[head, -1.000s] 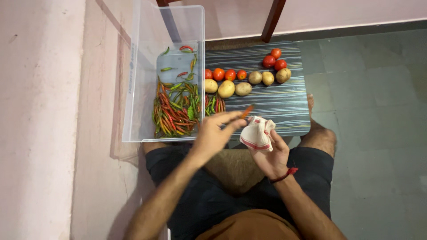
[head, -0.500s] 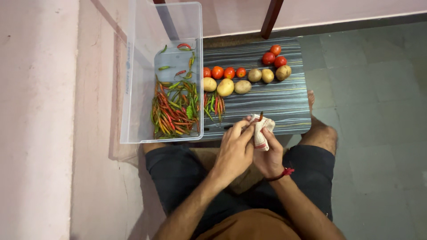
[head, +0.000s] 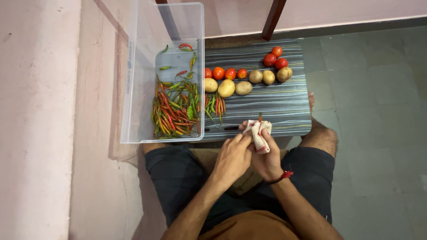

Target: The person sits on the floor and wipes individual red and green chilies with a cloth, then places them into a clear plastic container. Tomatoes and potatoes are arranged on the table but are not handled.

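Hands [head: 249, 153] cupped around cloth [head: 258, 134]

Chilli pile [head: 215, 105] blocks mat's [head: 284, 106] left.

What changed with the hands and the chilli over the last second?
The left hand carried a red chilli rightward and down into the white cloth held by the right hand; both hands now close around the cloth, with the chilli's tip poking out on top. The clear plastic bin of chillies, tomatoes and potatoes stayed put.
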